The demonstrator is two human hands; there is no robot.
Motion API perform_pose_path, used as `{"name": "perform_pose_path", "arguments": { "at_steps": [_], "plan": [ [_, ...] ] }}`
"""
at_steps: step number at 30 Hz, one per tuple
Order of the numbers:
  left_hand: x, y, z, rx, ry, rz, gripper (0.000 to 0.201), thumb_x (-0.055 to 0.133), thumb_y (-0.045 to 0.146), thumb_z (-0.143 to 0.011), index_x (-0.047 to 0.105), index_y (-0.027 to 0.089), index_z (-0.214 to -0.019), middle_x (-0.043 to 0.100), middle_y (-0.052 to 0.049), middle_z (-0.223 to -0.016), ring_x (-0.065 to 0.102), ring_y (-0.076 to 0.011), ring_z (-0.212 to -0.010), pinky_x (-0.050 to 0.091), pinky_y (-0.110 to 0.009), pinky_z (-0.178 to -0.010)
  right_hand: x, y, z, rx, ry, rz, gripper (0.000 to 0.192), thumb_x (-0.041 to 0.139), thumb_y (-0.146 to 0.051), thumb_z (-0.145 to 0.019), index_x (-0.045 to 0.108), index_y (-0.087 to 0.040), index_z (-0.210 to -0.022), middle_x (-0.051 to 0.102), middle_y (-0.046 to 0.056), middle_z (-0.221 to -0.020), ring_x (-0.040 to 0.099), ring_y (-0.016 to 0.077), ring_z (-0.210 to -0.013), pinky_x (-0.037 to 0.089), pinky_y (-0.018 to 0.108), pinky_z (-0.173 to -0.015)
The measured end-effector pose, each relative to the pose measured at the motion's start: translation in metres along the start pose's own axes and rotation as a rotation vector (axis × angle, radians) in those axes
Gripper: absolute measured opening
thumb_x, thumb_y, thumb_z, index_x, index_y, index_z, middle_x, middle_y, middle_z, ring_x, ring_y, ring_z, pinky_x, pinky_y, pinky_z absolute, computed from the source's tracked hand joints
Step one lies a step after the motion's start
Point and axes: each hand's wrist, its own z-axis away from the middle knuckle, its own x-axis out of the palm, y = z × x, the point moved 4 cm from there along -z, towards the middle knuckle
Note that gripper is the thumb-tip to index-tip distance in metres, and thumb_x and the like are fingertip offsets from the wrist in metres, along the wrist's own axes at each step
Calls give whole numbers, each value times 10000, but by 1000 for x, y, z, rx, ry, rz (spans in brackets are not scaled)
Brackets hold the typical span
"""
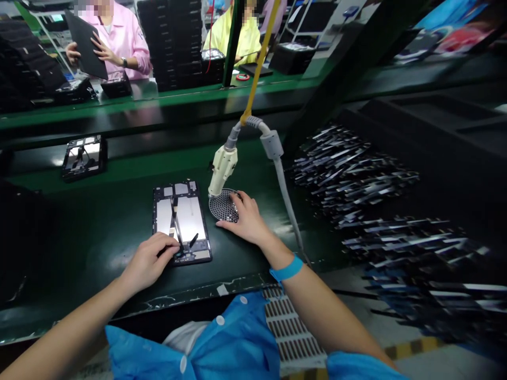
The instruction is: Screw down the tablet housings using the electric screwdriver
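Observation:
An opened tablet point(194, 211) lies flat on the bench, its inside facing up, with silver panels and dark ribbon cables. My left hand point(150, 258) is at its near left corner. Thumb and forefinger are pinched together over the lower board, and what sits between them is too small to make out. Right of the tablet rests a round perforated metal plate point(222, 207). My right hand point(247, 219) spans its right side, thumb at the near rim and fingers at the far rim. A cream electric screwdriver point(223, 168) hangs just above the plate's far left edge.
The screwdriver's grey cable point(283, 184) loops down on the right from a yellow strap point(259, 63). Another opened tablet point(84, 157) lies at the back left. Racks of thin dark parts point(356, 169) crowd the right. Across the bench, a person in pink point(119, 37) holds a black panel.

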Motion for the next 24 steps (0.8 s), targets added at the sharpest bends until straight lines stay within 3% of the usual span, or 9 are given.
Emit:
{"name": "perform_pose_path", "arguments": {
  "at_steps": [5,9,15,24],
  "plan": [
    [13,0,17,230,47,-85,202,606,141,-990,693,195,-1165,711,-94,-1035,657,-211,-993,578,-366,-868,1,1,0,7,-1,-16,961,731,-718,-738,472,-167,-1481,379,263,-1577,365,482,-1481,281,686,-1225],
    [19,-5,27,303,14,-160,350,666,139,-954,638,200,-1297,693,-126,-1143,651,-243,-1092,583,-422,-938,2,2,0,3,-5,-24,971,729,-727,-737,467,-165,-1484,363,268,-1588,339,479,-1503,255,690,-1237],
    [18,-2,29,406,19,-203,377,614,80,-960,638,218,-1311,719,-117,-1126,667,-243,-1102,593,-422,-928,-1,2,2,4,-55,-47,993,736,-719,-749,414,-175,-1516,315,266,-1631,287,462,-1543,222,691,-1247],
    [27,-10,35,286,82,-260,329,636,99,-956,675,233,-1253,679,-121,-1225,618,-280,-1217,529,-556,-1057,-6,-1,-4,14,-106,-135,1143,817,-603,-723,214,-223,-1617,305,232,-1661,259,421,-1572,169,712,-1247]
  ]
}}
